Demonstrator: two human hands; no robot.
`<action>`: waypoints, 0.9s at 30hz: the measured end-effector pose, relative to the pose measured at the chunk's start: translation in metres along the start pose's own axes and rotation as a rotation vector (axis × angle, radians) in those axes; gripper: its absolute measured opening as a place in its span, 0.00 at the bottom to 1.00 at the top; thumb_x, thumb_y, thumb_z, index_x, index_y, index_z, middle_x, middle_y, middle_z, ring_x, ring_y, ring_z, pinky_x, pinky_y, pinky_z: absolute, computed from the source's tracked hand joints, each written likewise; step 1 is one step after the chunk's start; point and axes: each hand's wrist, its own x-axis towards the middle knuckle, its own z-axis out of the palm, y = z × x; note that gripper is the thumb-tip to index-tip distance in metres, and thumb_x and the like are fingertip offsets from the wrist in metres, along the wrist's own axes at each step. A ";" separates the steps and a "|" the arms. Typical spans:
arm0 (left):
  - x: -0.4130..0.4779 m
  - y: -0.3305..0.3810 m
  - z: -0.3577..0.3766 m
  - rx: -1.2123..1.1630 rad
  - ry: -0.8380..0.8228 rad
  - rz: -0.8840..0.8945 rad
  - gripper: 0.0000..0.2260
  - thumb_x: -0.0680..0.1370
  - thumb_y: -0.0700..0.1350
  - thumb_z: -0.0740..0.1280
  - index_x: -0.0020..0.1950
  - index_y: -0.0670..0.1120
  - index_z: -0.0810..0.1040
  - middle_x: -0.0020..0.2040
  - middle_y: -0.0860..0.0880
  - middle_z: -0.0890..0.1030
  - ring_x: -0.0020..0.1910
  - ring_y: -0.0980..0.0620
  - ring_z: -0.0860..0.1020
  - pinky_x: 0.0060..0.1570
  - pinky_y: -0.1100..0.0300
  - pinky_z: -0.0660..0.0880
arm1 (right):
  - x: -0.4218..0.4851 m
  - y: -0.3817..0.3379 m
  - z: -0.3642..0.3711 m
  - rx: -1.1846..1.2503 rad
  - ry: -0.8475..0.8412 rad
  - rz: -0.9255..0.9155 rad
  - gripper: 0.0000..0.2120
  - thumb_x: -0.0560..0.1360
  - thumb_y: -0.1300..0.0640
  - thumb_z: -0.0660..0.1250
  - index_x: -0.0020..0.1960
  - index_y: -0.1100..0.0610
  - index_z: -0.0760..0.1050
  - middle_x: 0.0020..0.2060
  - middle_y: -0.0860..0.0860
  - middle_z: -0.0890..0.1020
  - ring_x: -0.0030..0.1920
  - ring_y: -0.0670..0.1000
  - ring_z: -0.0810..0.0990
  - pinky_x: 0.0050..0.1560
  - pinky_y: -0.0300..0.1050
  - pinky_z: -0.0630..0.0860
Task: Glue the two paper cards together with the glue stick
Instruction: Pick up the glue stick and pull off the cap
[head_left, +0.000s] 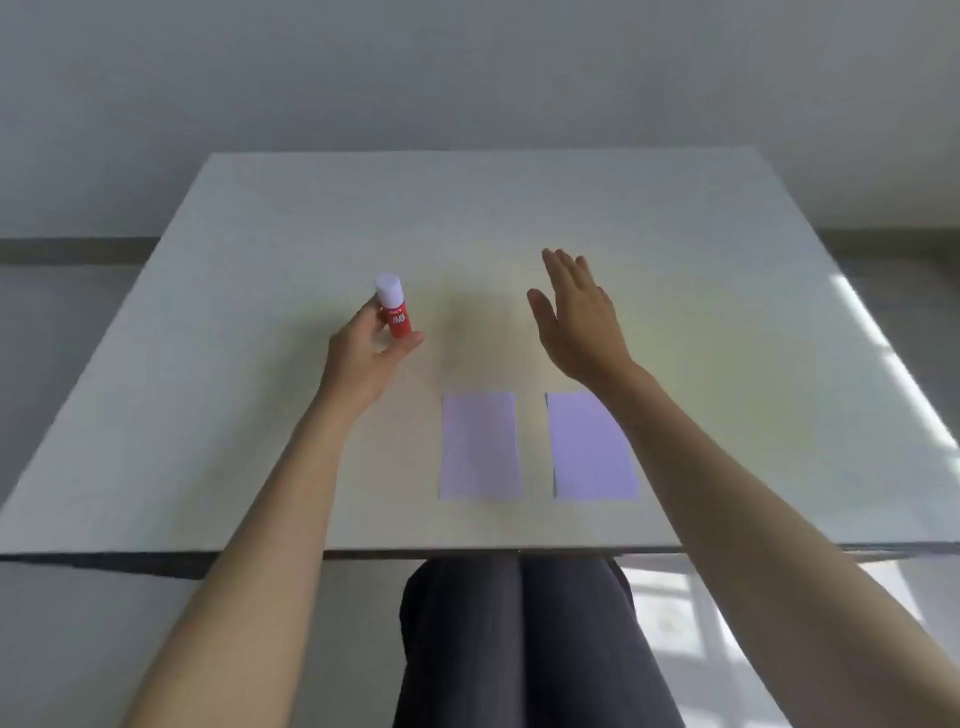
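Note:
Two pale purple paper cards lie flat side by side near the table's front edge, the left card (480, 446) fully visible and the right card (589, 452) partly covered at its upper right corner by my right forearm. My left hand (366, 351) grips a red glue stick (396, 306) with a white cap on, held upright above the table, left of and beyond the cards. My right hand (576, 312) hovers flat with fingers extended, holding nothing, beyond the right card and apart from the glue stick.
The white table (727, 364) fills the view, its front edge just above my knees in dark trousers (519, 639). Bright sunlight patches fall along the table's right side. A plain wall stands behind.

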 end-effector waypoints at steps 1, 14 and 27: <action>0.000 -0.002 0.003 -0.035 0.048 0.011 0.09 0.73 0.48 0.69 0.52 0.47 0.78 0.46 0.51 0.82 0.46 0.55 0.78 0.42 0.72 0.69 | -0.006 0.000 0.007 0.064 0.044 -0.030 0.25 0.82 0.52 0.52 0.76 0.59 0.54 0.77 0.55 0.59 0.77 0.55 0.53 0.74 0.52 0.56; -0.076 0.047 0.000 0.099 0.136 0.423 0.14 0.67 0.41 0.76 0.51 0.44 0.83 0.44 0.50 0.79 0.43 0.54 0.76 0.45 0.65 0.70 | -0.090 -0.048 -0.021 0.639 0.045 0.028 0.31 0.74 0.33 0.56 0.61 0.57 0.74 0.28 0.55 0.82 0.21 0.50 0.76 0.27 0.39 0.75; -0.101 0.070 0.005 0.255 0.210 0.493 0.12 0.67 0.44 0.76 0.49 0.48 0.84 0.47 0.49 0.83 0.44 0.48 0.79 0.42 0.57 0.74 | -0.096 -0.034 -0.036 0.552 -0.041 0.045 0.21 0.77 0.43 0.61 0.46 0.62 0.76 0.32 0.54 0.81 0.27 0.52 0.78 0.27 0.41 0.73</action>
